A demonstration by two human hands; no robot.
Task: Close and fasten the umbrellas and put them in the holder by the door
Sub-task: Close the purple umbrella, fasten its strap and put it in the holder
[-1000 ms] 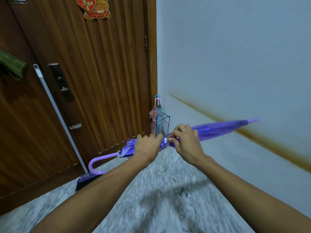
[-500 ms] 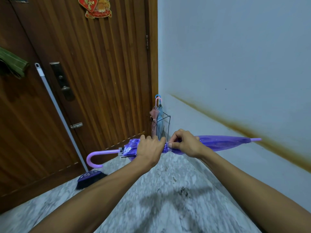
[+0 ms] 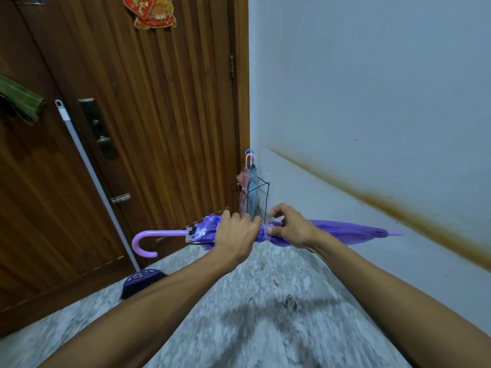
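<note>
Fingers [image 3: 276, 231] pinching umbrella [image 3: 345, 232] strap (level)

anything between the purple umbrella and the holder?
Nothing visible on the floor between. The purple umbrella is held level in both hands just short of the holder, which already has a pink umbrella and blue umbrella in it.

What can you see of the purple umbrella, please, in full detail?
The purple umbrella is closed, held almost level in the air. Its translucent, plastic-looking canopy is gathered around the shaft; a lilac hooked handle points left, a lilac tip right. The left hand grips the canopy, the right hand pinches a pale strap around it.
</note>
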